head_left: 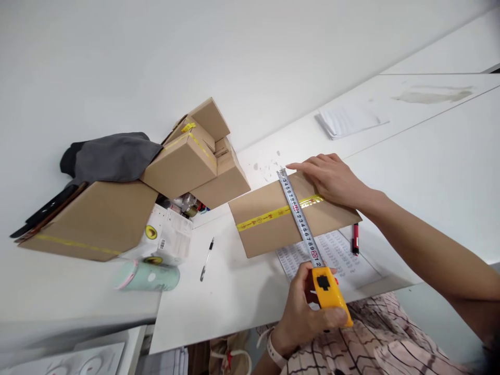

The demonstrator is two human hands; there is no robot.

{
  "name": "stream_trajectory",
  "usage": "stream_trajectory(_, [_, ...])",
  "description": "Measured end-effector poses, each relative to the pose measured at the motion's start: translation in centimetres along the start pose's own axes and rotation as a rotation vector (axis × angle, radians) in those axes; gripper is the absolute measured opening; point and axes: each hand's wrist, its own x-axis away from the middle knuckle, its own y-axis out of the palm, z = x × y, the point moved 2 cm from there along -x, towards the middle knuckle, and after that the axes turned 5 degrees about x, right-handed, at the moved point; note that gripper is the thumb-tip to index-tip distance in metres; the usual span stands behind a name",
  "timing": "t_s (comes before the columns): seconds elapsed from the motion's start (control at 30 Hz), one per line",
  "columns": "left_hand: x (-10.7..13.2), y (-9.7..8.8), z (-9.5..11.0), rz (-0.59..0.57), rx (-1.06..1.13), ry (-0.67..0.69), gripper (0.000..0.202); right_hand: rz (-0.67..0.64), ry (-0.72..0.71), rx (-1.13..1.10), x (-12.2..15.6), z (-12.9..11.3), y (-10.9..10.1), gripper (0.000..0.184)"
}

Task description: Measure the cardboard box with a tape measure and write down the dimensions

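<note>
A flat cardboard box sealed with yellow printed tape lies on the white table. A steel measuring tape blade stretches across its top. My left hand is closed around the yellow tape measure case at the near edge of the box. My right hand lies flat on the far end of the box, fingers stretched out, with the index fingertip at the blade's end hook. A printed sheet lies under the box.
A red pen lies to the right of the box and a black pen to its left. Stacked cardboard boxes, a large box under grey cloth, a white carton and a teal cylinder crowd the left. Papers lie farther back.
</note>
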Motion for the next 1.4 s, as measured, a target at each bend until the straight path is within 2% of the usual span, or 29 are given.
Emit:
stream_trajectory(0.13, [0.0, 0.3, -0.3, -0.036, 0.005, -0.021, 0.078, -0.023, -0.065, 0.074, -0.3, 0.1, 0.3, 0.055])
stream_trajectory(0.33, [-0.2, 1.2, -1.3, -0.087, 0.001, -0.064, 0.079, -0.04, -0.074, 0.074, -0.5, 0.3, 0.7, 0.051])
stream_trajectory(0.47, [-0.8, 2.2, -0.5, -0.117, -0.025, -0.064, 0.084, -0.04, -0.063, 0.064, -0.4, 0.3, 0.7, 0.048])
stream_trajectory(0.6, [-1.8, 2.8, 1.3, -0.066, -0.053, 0.039, 0.083, -0.004, -0.067, 0.043, -0.2, 0.4, 0.7, 0.048])
stream_trajectory(0.73, [-3.0, 3.1, 2.4, -0.012, 0.021, 0.119, 0.076, 0.017, -0.059, 0.021, 0.1, 0.3, 0.8, 0.047])
stream_trajectory(0.87, [-3.6, 3.3, 2.1, 0.001, 0.088, 0.139, 0.069, 0.031, -0.049, 0.006, 0.2, 0.2, 0.8, 0.05])
stream_trajectory(1.17, [-3.6, 3.4, 1.8, 0.012, 0.061, 0.134, 0.071, 0.011, -0.038, -0.017, 0.5, 0.2, 0.5, 0.047])
stream_trajectory(1.27, [-2.5, 2.5, 2.2, -0.012, 0.031, 0.143, 0.077, 0.007, 0.002, -0.048, 0.5, -0.1, 0.2, 0.051])
stream_trajectory(1.33, [-0.5, 1.4, 2.8, -0.031, -0.022, 0.174, 0.084, 0.01, 0.059, -0.103, 0.7, -0.3, -0.2, 0.053])
stream_trajectory(1.4, [2.1, -0.2, 3.7, 0.015, -0.063, 0.267, 0.092, 0.029, 0.132, -0.173, 1.1, -0.5, -0.5, 0.052])
